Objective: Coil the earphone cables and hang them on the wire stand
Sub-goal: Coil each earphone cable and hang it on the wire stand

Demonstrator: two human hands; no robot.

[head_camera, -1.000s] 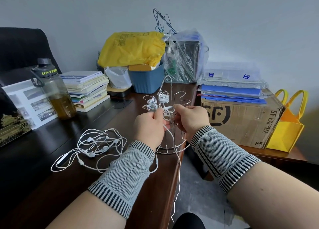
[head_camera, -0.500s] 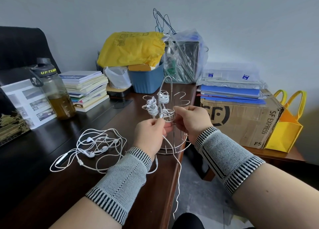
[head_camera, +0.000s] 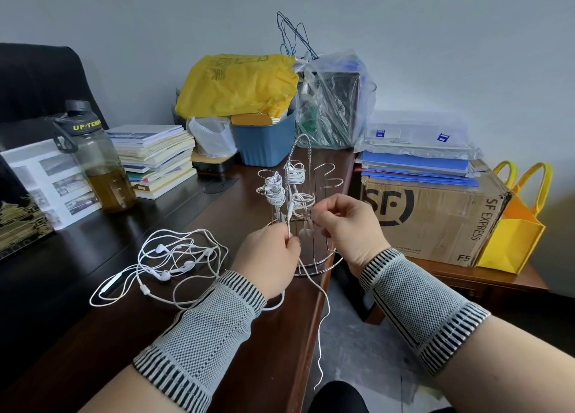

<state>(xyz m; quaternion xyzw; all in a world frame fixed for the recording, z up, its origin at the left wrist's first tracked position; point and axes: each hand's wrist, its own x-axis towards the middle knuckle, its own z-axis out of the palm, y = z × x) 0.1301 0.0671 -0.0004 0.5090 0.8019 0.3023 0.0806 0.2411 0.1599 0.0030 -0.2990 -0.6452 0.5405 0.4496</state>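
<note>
Head view is showing both hands raised over the edge of a dark wooden desk (head_camera: 255, 344), each wrist wearing a grey knitted wristband. The left hand (head_camera: 267, 261) is pinching a white earphone cable (head_camera: 323, 307) between thumb and fingertips, its fingers curled around the strand. The right hand (head_camera: 348, 226) is sitting just beside it, its fingers curled in and pinching the same cable near a small coil; how the coil is lying inside the fingers is not clear. From the left hand the cable is trailing down past the desk edge toward the floor.

Directly beyond both hands the wire stand (head_camera: 314, 257) is standing upright on the desk, and 2 coiled earphone bundles (head_camera: 275, 188) are hanging on its hooks above the left hand. To the left of the left hand a loose tangle of earphones (head_camera: 165, 263) is lying flat on the desk, close to the left wrist.

Farther left a water bottle (head_camera: 99, 164) is standing beside a stack of books (head_camera: 155, 154). To the right of the right hand a cardboard box (head_camera: 435, 216) is resting against a yellow bag (head_camera: 516, 226).
</note>
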